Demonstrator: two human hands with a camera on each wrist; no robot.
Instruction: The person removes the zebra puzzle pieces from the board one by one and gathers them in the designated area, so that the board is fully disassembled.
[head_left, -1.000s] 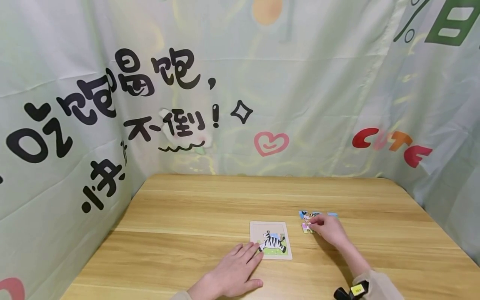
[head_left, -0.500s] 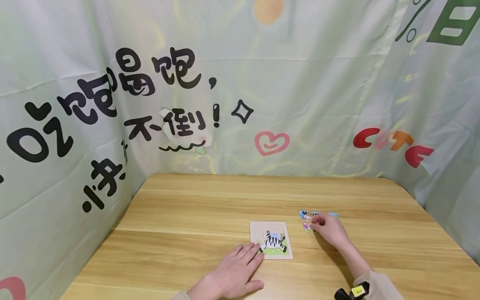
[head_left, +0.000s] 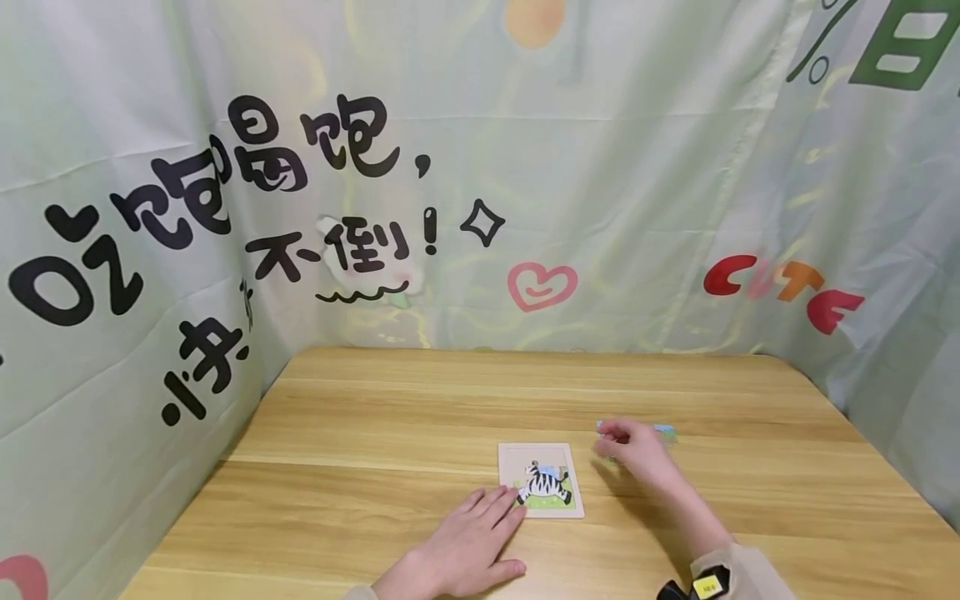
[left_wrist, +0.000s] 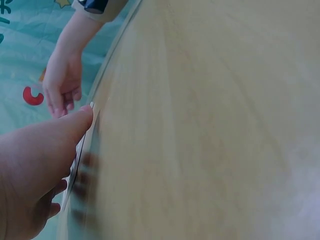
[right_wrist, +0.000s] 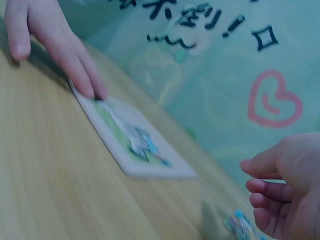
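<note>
On the table (head_left: 375, 417) — puzzle zebra (head_left: 547, 487), long axis crosswise — head leftward.

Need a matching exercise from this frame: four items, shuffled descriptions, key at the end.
Items
1. Left hand
2. Right hand
3. Puzzle board
4. Heart print

Descriptions
A. Fingers curled, at the loose pieces
B. Pink, on the backdrop
C. Palm down, fingers over the board's near left corner
D. Flat on the table, pale border, showing a zebra picture

Pairs: 1-C, 2-A, 3-D, 4-B
</note>
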